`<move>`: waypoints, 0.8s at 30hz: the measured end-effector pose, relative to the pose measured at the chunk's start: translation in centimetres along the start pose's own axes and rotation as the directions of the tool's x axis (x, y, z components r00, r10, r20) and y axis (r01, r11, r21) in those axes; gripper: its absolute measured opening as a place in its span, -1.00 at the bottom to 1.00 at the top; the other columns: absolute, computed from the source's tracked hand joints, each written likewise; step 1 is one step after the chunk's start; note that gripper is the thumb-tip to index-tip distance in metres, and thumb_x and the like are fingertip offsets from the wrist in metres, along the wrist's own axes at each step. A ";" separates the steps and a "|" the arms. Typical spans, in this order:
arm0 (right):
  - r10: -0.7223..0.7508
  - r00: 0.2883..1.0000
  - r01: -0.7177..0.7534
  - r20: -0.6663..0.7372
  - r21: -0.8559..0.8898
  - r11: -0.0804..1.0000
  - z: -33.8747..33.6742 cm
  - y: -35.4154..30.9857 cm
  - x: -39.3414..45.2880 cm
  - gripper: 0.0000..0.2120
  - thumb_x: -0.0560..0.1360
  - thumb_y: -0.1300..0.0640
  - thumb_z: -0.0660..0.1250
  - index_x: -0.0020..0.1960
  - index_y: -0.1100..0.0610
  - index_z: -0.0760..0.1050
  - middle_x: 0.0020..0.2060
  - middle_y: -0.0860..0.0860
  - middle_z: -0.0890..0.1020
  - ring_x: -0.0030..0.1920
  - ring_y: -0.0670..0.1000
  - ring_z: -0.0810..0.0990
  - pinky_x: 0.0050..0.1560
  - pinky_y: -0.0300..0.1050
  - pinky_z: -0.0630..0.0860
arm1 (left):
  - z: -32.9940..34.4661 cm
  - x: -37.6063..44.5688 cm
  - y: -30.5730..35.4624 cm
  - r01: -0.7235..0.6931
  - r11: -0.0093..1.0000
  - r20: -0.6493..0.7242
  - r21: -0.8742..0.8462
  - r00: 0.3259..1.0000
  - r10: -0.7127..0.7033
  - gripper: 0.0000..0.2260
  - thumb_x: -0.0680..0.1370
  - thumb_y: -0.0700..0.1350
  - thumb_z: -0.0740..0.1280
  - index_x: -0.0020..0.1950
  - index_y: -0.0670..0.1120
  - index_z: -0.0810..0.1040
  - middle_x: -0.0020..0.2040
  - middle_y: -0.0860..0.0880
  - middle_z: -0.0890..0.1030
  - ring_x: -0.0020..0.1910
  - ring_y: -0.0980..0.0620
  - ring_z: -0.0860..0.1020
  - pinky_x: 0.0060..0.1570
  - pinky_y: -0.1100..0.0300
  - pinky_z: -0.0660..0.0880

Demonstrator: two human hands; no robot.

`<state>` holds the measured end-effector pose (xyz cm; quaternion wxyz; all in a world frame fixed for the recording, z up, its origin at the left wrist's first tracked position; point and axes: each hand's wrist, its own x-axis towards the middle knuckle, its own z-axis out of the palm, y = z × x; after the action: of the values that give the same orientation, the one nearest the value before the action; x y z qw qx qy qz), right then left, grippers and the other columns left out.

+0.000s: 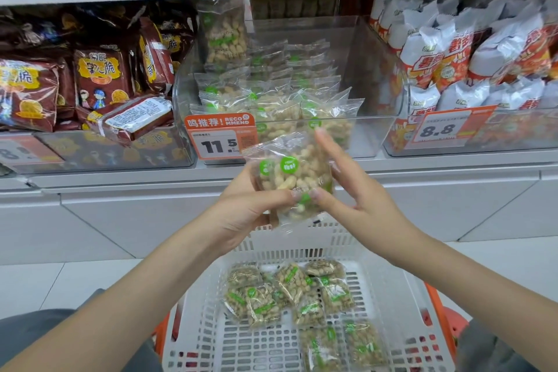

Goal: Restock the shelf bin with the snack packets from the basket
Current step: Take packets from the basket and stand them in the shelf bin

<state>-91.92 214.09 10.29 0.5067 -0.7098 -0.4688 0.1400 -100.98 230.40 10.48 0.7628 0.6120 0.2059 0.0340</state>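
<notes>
Clear peanut packets with green round labels (pixel 293 178) are held up between both hands, in front of the shelf edge. My left hand (pixel 244 208) grips them from below and behind, thumb across the front. My right hand (pixel 347 187) touches their right side with straight fingers and the thumb at the lower edge. Behind them stands the clear shelf bin (pixel 374 100), partly filled with the same packets. Below, a white slotted basket (pixel 389 296) holds several more peanut packets (pixel 290 293).
Brown snack packs (pixel 99 75) fill the bin on the left, white and red bags (pixel 471 54) the bin on the right. Orange price tags reading 11.5 (pixel 219 142) and 8.8 (pixel 444 128) hang on the bin fronts. Another shelf runs above.
</notes>
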 end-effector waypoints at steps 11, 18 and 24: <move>0.362 0.923 -0.381 0.129 0.440 0.814 0.6 0.2 -0.4 -0.35 0.15 0.16 0.51 0.20 0.08 0.38 -0.07 -0.06 0.71 -0.01 -0.06 0.68 -0.11 -0.31 0.55 | 0.7 -1.2 0.0 -0.041 0.971 0.260 0.235 0.965 -0.022 -0.29 0.24 -0.47 0.51 0.22 -0.04 0.26 -0.07 0.10 0.67 -0.06 0.18 0.65 -0.14 0.33 0.54; 0.388 0.914 -0.402 0.122 0.409 0.819 0.9 0.3 -0.3 -0.29 0.17 0.15 0.54 0.24 0.20 0.33 0.01 0.08 0.69 0.02 -0.01 0.68 -0.05 -0.24 0.58 | 1.1 -1.0 -0.9 -0.023 0.970 0.224 0.242 0.974 -0.033 -0.27 0.30 -0.50 0.47 0.32 -0.15 0.18 0.06 0.03 0.62 -0.05 0.23 0.63 -0.13 0.37 0.54; 0.385 0.923 -0.360 0.019 0.402 0.842 1.4 0.4 -0.1 -0.33 0.14 0.12 0.66 0.13 0.09 0.38 -0.07 0.03 0.71 -0.04 -0.04 0.69 -0.08 -0.22 0.57 | 0.7 -0.7 -1.6 0.018 0.956 0.244 0.292 0.965 -0.092 -0.18 0.23 -0.31 0.58 0.38 -0.15 0.23 0.17 -0.06 0.63 0.14 0.05 0.61 0.17 0.11 0.53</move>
<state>-92.71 214.78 9.35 0.6178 -0.6733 -0.2676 0.3056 -101.63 229.13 9.31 0.6864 0.7096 0.1260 -0.0966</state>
